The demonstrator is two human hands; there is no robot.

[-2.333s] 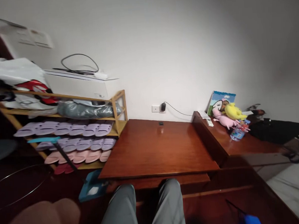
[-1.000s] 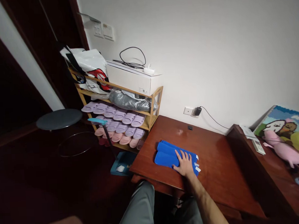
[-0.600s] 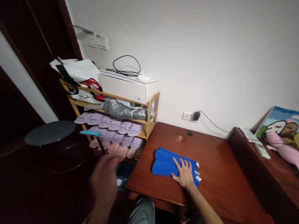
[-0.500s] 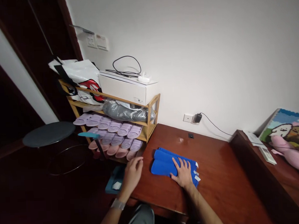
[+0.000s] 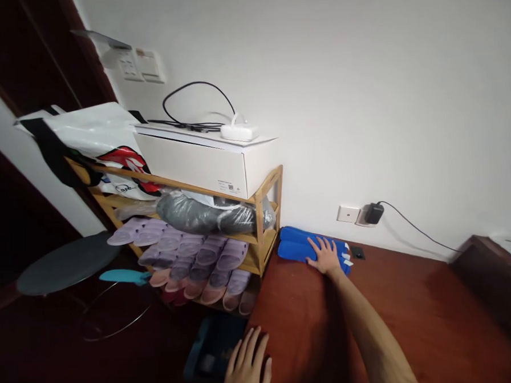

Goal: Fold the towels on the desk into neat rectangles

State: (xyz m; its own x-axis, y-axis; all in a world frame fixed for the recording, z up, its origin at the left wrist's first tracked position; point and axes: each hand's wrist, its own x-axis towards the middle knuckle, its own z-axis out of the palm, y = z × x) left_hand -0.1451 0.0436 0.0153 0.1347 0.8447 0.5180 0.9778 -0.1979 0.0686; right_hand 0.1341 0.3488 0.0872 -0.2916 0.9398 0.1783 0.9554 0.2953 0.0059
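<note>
Folded blue cloth pieces [image 5: 293, 248] with small white tags lie on the reddish-brown wooden table [image 5: 399, 315], close to the wall and the shoe rack. My right hand [image 5: 327, 257] rests on them with its fingers spread, pressing from above and not gripping. My left hand [image 5: 248, 363] is low in the view near the table's left edge, fingers stretched out, holding nothing. Whether it touches the table I cannot tell.
Left of the table stands a wooden rack [image 5: 263, 214] with lilac slippers [image 5: 168, 240], a white box [image 5: 194, 163] and a bag [image 5: 85, 129]. A round stool [image 5: 68, 261] is further left. A black plug [image 5: 373, 213] sits in the wall socket.
The blue cloth has slid away from me toward the wall and rack, under my right hand. My left hand has dropped lower, its fingers now extended. The view has shifted.
</note>
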